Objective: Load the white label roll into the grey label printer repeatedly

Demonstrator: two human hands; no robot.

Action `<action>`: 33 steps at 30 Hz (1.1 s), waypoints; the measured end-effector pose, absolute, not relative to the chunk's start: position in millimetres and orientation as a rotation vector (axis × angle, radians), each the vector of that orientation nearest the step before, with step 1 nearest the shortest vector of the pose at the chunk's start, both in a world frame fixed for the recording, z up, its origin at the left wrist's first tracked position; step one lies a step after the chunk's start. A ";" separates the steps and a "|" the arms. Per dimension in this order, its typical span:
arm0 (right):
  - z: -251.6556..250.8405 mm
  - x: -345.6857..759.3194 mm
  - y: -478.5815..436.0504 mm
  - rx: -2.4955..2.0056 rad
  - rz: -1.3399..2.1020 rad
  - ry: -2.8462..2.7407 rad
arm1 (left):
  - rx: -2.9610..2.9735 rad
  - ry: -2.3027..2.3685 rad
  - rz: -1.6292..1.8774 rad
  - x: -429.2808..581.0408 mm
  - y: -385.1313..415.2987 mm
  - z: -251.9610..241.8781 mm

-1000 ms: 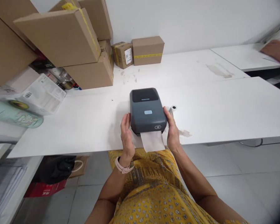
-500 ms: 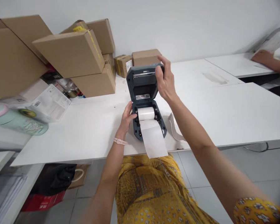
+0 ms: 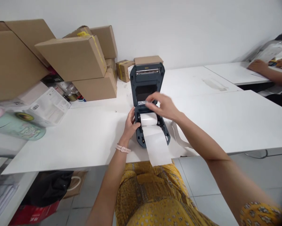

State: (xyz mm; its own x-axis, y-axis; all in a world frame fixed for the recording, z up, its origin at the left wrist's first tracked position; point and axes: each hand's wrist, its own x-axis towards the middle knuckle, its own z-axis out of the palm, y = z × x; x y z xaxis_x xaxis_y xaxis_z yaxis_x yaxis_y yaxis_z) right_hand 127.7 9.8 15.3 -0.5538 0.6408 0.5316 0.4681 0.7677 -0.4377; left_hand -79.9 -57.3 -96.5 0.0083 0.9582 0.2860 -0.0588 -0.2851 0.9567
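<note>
A dark label printer [image 3: 141, 138] stands on the white table with its lid [image 3: 147, 82] raised. Inside lies a white paper roll [image 3: 148, 119], and its loose strip [image 3: 156, 146] runs over the printer's front and past the table edge. My left hand [image 3: 130, 125] grips the printer's left side, thumb on the rim. Above the roll, in front of the lid, hovers my right hand [image 3: 163, 106], fingers bent and apart, holding nothing.
Cardboard boxes [image 3: 70, 59] are stacked at the back left, near a white box [image 3: 49, 106] and a mint bottle [image 3: 18, 125]. A curled paper strip [image 3: 178, 136] lies right of the printer. Another person's hands [image 3: 258, 66] rest at the far right.
My right hand has let go of the lid and moved down and slightly left, over the roll. The lid now leans further back. My left hand stays on the printer's side.
</note>
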 end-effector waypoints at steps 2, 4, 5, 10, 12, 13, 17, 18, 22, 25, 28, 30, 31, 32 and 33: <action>4.7 128.3 8.3 -0.843 0.488 -2.631 | 1.393 1.015 1.426 -78.0 -58.4 -93.5; -2.9 124.6 14.8 -0.913 0.555 -2.885 | 1.409 1.024 1.417 -76.7 -59.5 -90.1; -5.3 121.4 18.9 -0.956 0.549 -2.959 | 1.415 1.025 1.416 -76.2 -59.9 -88.5; -5.7 105.2 32.0 -1.047 0.544 -3.070 | 1.407 1.036 1.413 -75.4 -60.2 -86.6; -3.5 105.8 35.9 -0.990 0.671 -3.052 | 1.379 1.055 1.414 -75.5 -59.9 -88.1; -2.1 108.7 38.1 -0.924 0.767 -3.021 | 1.364 1.061 1.414 -75.6 -59.6 -88.9; 7.4 139.4 43.4 -0.506 1.183 -2.739 | 1.337 1.067 1.398 -75.5 -59.4 -90.1; 11.6 151.2 42.7 -0.444 1.255 -2.631 | 1.337 1.069 1.393 -75.3 -59.7 -89.6; 31.3 201.9 35.7 -0.621 1.317 -2.236 | 1.351 1.071 1.395 -74.2 -61.2 -87.2; 35.1 227.6 39.1 -0.875 1.164 -2.098 | 1.368 1.066 1.403 -74.3 -60.7 -87.5; 18.6 234.8 55.7 -0.982 1.004 -2.043 | 1.387 1.070 1.401 -75.2 -58.9 -90.0; -0.8 231.5 69.3 -1.016 0.958 -2.036 | 1.391 1.075 1.396 -75.8 -58.2 -91.4; -11.5 228.3 75.4 -1.037 0.957 -2.035 | 1.389 1.077 1.395 -76.1 -58.1 -91.8; -22.0 224.6 80.4 -1.064 0.968 -2.032 | 1.385 1.078 1.394 -76.4 -58.1 -92.0; -32.0 220.7 84.3 -1.095 0.987 -2.025 | 1.380 1.076 1.394 -76.6 -58.4 -91.9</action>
